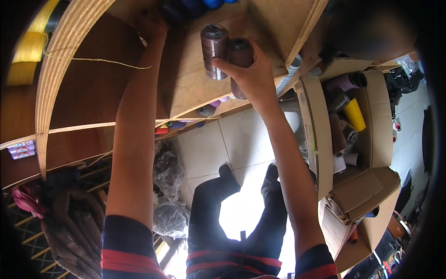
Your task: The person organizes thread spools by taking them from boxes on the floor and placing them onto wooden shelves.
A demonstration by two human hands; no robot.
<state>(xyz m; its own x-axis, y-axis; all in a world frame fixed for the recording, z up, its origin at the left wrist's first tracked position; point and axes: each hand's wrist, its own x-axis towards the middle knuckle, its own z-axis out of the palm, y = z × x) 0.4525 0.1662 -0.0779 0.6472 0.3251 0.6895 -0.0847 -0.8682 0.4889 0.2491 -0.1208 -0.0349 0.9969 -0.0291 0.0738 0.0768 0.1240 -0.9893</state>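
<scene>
My right hand (258,76) is closed around a dark brown thread cone (239,58) in a wooden shelf compartment. Its thumb reaches over against a second brown thread cone (213,51), which is wrapped in shiny plastic and stands beside the first. Deep in the same shelf, at the upper left, my left hand (152,27) is in shadow near dark blue thread cones (186,10). The fingers of that hand are too dark to make out, so I cannot tell whether they hold anything.
A plywood shelf divider (69,51) curves at the left, with yellow thread cones (30,46) behind it and a loose yellow strand (107,61) hanging out. To the right, an open cardboard box (378,121) holds several cones. Clear plastic bags (169,218) lie below the shelf.
</scene>
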